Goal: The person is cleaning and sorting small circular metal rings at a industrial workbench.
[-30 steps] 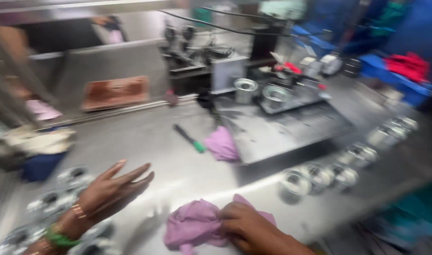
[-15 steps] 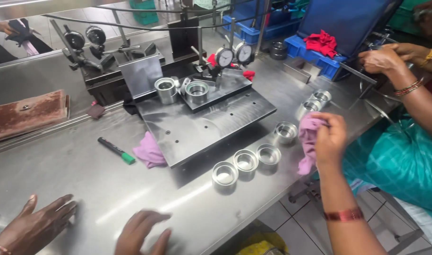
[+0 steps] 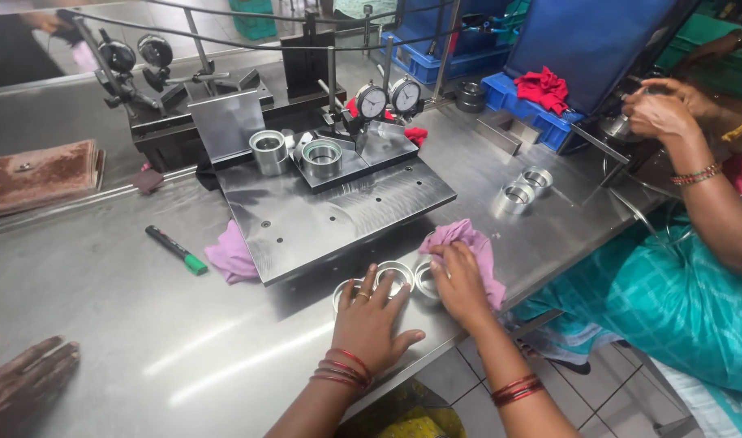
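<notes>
My left hand (image 3: 371, 320) lies flat with fingers spread on a row of short metal rings (image 3: 397, 274) at the table's front edge, just before the steel base plate (image 3: 330, 211). Its fingertips touch two of the rings and do not close round them. Beside it, my right hand (image 3: 462, 284) grips a purple cloth (image 3: 468, 239) and presses it onto the ring at the right end of the row. Red bangles circle both wrists.
On the plate stand two larger metal rings (image 3: 320, 156) and two dial gauges (image 3: 389, 99). A green-capped marker (image 3: 176, 249) and a second purple cloth (image 3: 229, 258) lie to the left. Two more rings (image 3: 525, 188) sit to the right. A person in teal (image 3: 679, 276) works at the right. Another hand (image 3: 26, 377) rests at bottom left.
My right hand brought the purple cloth in from the right onto the end ring. My left hand moved up from the table's front edge onto the row of rings.
</notes>
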